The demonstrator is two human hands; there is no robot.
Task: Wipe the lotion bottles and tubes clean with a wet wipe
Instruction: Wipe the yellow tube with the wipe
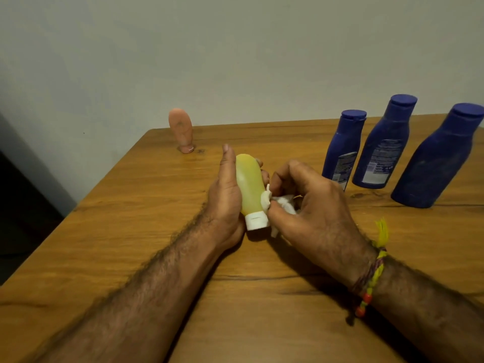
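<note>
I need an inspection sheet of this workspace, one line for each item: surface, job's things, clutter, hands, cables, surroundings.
Surface: wooden table, grain and dark marks visible.
Job's things: yellow tube with white cap pointing toward the person; white wet wipe pressed against its side; three blue bottles standing at the right; peach tube standing on its cap at the far edge.
Clutter: nothing seen.
Hands: left hand holds the yellow tube; right hand pinches the wipe, with a thread bracelet at the wrist.
Cables: nothing seen.
Surroundings: plain pale wall behind the table; dark area at the left, too dim to tell.
</note>
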